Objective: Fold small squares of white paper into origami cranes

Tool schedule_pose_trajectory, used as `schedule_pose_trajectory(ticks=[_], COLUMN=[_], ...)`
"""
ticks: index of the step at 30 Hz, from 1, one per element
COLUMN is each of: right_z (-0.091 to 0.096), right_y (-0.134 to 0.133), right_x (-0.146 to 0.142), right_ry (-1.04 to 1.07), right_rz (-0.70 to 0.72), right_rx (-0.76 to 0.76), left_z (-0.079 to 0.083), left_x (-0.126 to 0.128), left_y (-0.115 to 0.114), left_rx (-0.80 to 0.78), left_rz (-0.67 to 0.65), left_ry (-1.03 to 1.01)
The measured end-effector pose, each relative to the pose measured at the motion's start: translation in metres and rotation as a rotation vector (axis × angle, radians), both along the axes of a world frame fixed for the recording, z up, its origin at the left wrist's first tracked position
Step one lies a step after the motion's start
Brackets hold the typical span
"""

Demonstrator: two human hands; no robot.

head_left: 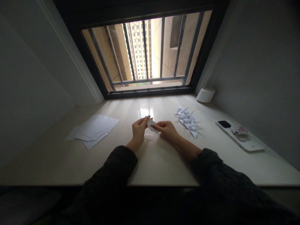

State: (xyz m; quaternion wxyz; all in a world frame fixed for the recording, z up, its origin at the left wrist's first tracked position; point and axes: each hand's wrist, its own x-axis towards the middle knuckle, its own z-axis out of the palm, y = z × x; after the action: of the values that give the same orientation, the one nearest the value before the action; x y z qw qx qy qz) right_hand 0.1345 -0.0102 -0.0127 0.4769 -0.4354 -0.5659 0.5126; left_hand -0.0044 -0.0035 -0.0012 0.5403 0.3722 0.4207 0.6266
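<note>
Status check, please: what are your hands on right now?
Left hand, right hand both pinching folded white paper. Paper cranes to the right, loose sheets to the left.

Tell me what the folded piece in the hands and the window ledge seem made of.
The folded piece looks like matte white paper, with sharp creases. The window ledge looks like polished stone, with a bright glossy reflection; it could be synthetic.

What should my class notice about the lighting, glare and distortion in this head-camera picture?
In the head view, the barred window is the brightest area, washing out the tower beyond; it throws a glare patch on the glossy countertop; the walls splay outward from wide-angle distortion; the sleeves sink nearly black, while the left hand, right hand and folded paper stay clear.
</note>
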Motion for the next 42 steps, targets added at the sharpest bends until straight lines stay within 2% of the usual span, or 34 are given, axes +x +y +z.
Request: schedule_pose_trajectory(ticks=[10, 16, 21, 27, 35, 38, 42], right_z=[-0.001, 0.0, 0.002, 0.004, -0.004, -0.006, -0.007], right_y=[-0.001, -0.001, -0.001, 0.001, 0.006, 0.008, 0.01], right_x=[-0.002, -0.002, 0.0, 0.005, 0.005, 0.007, 0.011], right_ry=[0.046, 0.001, 0.004, 0.016, 0.023, -0.065, -0.176], right_rz=[0.015, 0.02, -0.023, -0.13, -0.102, -0.119, -0.229], right_rx=[0.005, 0.008, 0.01, 0.007, -0.01, 0.009, 0.085], left_z=[-0.002, 0.0, -0.003, -0.006, -0.005, -0.004, -0.002], left_x=[0.001, 0.001, -0.005, -0.007, -0.002, -0.005, -0.009], left_y=[0.001, 0.002, 0.005, 0.003, 0.0, 0.0, -0.002], left_rx=[0.042, 0.049, 0.038, 0.015, 0.037, 0.096, 0.17], left_rz=[0.039, 0.067, -0.019, -0.149, -0.104, -0.093, -0.054], left_ry=[0.002, 0.04, 0.099, 0.322, 0.3, 0.411, 0.632])
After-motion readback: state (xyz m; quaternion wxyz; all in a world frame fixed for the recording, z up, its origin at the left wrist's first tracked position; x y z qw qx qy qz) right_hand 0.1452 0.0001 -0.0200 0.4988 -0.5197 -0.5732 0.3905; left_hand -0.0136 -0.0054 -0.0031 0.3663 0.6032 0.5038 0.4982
